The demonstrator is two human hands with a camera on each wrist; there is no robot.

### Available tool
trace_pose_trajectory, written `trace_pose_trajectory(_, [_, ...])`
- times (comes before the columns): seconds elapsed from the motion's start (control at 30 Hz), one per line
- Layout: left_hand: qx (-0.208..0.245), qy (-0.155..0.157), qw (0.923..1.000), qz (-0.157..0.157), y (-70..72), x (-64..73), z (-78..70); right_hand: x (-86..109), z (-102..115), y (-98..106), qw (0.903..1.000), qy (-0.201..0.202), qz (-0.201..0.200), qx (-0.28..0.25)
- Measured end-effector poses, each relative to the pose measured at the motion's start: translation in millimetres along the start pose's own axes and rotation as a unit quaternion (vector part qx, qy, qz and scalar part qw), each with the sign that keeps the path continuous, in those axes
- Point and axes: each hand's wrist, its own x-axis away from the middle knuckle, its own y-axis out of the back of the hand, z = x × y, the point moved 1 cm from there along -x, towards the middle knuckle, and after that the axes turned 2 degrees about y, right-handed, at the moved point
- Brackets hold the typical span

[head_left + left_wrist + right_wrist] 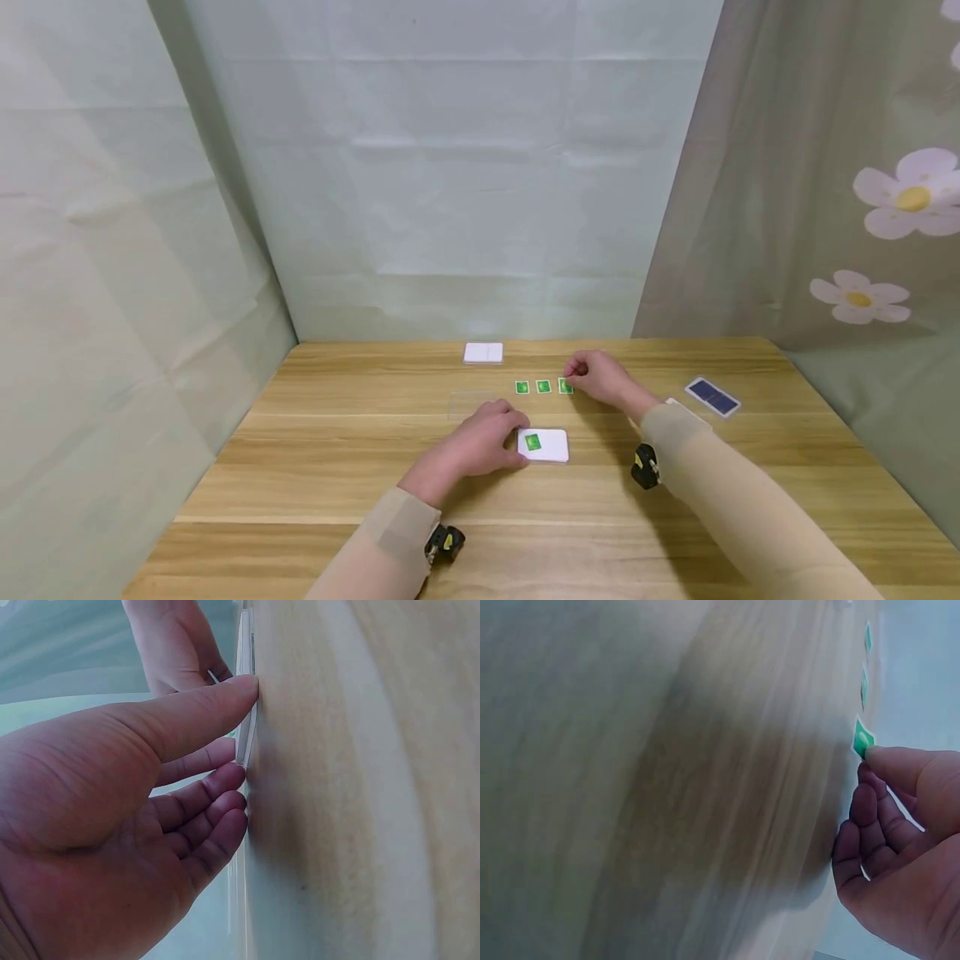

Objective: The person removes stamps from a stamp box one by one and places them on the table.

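Green square cards [543, 387] in a row near the desk's [337, 458] far edge.
Right hand [598, 377] pinches the rightmost one [566, 386]; left hand [483, 437] clamps fingers on white card stack [552, 448].

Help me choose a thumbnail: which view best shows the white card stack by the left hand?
The head view: the white card stack shows its top, with a green square on it. Left wrist: edge-on, partly behind the left thumb. Right wrist: not clearly visible.

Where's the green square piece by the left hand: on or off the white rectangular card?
On: the head view shows the white rectangular card all around the green square piece.
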Motion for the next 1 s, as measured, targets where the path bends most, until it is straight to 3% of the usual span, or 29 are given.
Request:
trace_pose_trajectory(0.27, [0.003, -0.001, 1.0, -0.002, 1.3, 1.1, -1.7, -2.2, -3.2, -3.7, 0.9995, -0.01, -0.009, 0.03])
trace_pose_trajectory(1.0, [0.005, -0.006, 1.0, -0.001, 0.0, -3.4, -3.6, -0.4, -11.2, -3.9, 0.9993, -0.015, -0.017, 0.03])
